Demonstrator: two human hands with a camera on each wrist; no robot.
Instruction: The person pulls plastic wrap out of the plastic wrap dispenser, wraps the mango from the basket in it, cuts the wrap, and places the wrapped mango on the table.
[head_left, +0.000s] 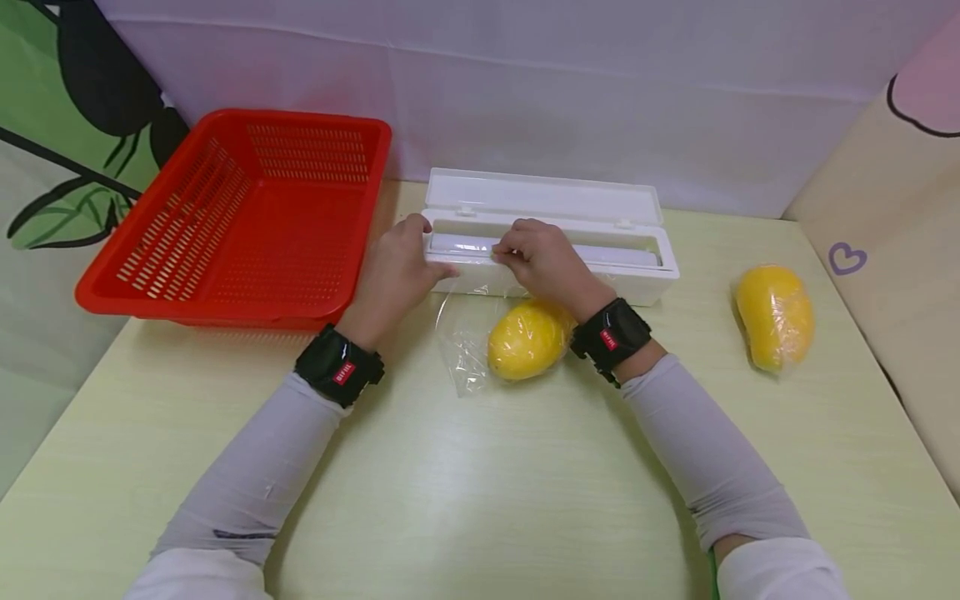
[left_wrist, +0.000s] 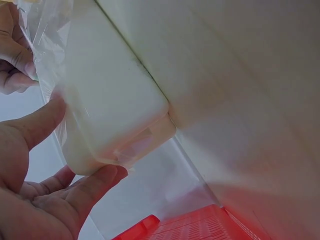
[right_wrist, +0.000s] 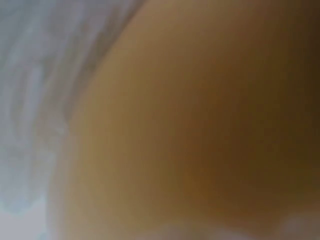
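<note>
A white cling film dispenser (head_left: pixel 555 279) stands with its lid raised, the film roll (head_left: pixel 615 255) visible inside. My left hand (head_left: pixel 397 271) grips its left end, thumb (left_wrist: pixel 42 120) at the front and fingers round the end. My right hand (head_left: pixel 543 258) pinches the small slide cutter (head_left: pixel 495 249) at the dispenser's front rail; the fingers mostly hide it. Clear cling film (head_left: pixel 468 358) hangs from the box onto the table. On that film lies a yellow mango (head_left: pixel 525 342), below my right wrist. Blurred, the mango (right_wrist: pixel 175 125) fills most of the right wrist view.
A red plastic basket (head_left: pixel 300 233) stands at the left, close to my left forearm. Another yellow mango (head_left: pixel 774 317), wrapped in film, lies at the right of the table (head_left: pixel 480 500). A pale cloth wall (head_left: pixel 600 100) rises behind the dispenser.
</note>
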